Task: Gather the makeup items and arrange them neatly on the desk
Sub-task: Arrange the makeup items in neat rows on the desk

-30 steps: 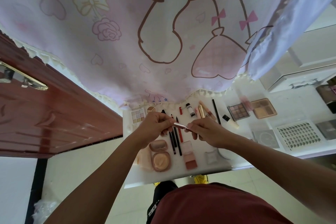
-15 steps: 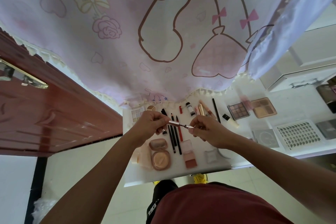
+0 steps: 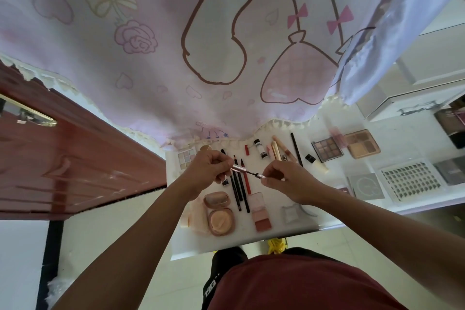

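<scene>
A slim rose-gold makeup pen [image 3: 238, 168] hangs over the middle of the white tabletop [image 3: 276, 233]. The left hand [image 3: 207, 171] pinches its barrel and the right hand [image 3: 288, 181] pinches its silver end. Black and red pencils [image 3: 239, 190] lie directly beneath, and a round peach compact [image 3: 221, 220] sits near the front edge.

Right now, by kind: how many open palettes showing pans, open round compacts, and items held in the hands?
Open palettes: 4 (pale palette, eyeshadow palette, brown palette, blush palette)
Open round compact: 1
Held slim pen, pinched by left hand and right hand: 1
Total: 6
</scene>
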{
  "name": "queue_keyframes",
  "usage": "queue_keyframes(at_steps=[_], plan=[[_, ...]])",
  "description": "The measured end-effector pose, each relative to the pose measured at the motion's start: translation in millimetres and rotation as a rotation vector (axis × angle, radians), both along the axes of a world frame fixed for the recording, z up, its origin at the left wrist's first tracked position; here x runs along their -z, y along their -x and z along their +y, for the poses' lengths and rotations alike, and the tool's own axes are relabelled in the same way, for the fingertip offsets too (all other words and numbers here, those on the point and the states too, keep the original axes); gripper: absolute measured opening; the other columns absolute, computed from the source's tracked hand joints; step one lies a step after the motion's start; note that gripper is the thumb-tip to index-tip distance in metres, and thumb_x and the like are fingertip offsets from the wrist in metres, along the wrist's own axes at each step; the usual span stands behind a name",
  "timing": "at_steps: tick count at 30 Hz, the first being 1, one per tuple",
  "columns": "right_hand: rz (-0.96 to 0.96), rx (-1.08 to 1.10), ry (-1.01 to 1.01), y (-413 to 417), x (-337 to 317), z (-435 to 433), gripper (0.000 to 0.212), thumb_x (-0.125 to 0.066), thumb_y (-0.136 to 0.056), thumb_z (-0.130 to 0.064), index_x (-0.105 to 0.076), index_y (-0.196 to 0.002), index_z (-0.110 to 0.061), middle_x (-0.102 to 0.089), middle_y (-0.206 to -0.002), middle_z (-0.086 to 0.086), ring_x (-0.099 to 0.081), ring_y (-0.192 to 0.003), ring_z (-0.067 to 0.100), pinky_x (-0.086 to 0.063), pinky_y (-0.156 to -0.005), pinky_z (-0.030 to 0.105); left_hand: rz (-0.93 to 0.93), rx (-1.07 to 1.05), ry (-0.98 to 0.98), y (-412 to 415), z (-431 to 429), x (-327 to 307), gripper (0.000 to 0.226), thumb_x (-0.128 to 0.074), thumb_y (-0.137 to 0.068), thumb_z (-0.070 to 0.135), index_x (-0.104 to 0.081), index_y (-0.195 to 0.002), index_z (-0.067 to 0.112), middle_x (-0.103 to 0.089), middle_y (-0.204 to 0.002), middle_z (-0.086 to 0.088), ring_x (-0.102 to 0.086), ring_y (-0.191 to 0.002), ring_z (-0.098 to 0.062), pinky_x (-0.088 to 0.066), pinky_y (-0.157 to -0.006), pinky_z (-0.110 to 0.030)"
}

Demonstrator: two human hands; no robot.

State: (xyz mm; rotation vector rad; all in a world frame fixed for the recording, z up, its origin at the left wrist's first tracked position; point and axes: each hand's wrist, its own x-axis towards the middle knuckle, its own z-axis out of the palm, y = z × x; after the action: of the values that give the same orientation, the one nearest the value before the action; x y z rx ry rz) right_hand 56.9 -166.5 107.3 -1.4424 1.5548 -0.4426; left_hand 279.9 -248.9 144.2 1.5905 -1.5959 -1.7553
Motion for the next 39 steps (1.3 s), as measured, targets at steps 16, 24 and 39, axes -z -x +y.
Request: queue_keyframes(at_steps=[16,24,39], plan=[[0.367,0.114,-0.148,-7,70,-46,0.019,-0.064,-0.089,-0.043,-0.065,-0.089,-0.024,-0.070,-0.097,-0.002,-0.063,-0.094,0.019,-0.052,-0.082,0.034,-0.293,0.112,0.040,74,-83,95,0.007,-0.068,-0.087,0.004,-0.067,-0.094,0.005,-0.068,-0.081,-0.007,-0.059,-0.058,-0.013,-0.044,-0.049,-0.018],[0.432,0.160,-0.292,-19,105,-59,0.020,-0.064,-0.086,-0.033,-0.069,-0.090,-0.014,-0.067,-0.092,0.007,-0.063,-0.088,0.027,-0.050,-0.070,0.032,-0.377,0.273,0.072,95,-105,147,0.026,-0.071,-0.077,0.000,-0.065,-0.066,0.023,-0.065,-0.071,-0.010,-0.059,-0.065,-0.021,-0.052,-0.066,-0.033],[0.408,0.141,-0.268,-36,110,-74,0.032,-0.070,-0.085,-0.045,-0.071,-0.087,-0.012,-0.066,-0.086,-0.001,-0.064,-0.079,0.022,-0.051,-0.069,0.031,-0.555,0.418,0.305,90,-112,139,0.006,-0.069,-0.078,0.013,-0.064,-0.079,0.015,-0.063,-0.073,0.001,-0.064,-0.072,-0.019,-0.055,-0.077,-0.037]])
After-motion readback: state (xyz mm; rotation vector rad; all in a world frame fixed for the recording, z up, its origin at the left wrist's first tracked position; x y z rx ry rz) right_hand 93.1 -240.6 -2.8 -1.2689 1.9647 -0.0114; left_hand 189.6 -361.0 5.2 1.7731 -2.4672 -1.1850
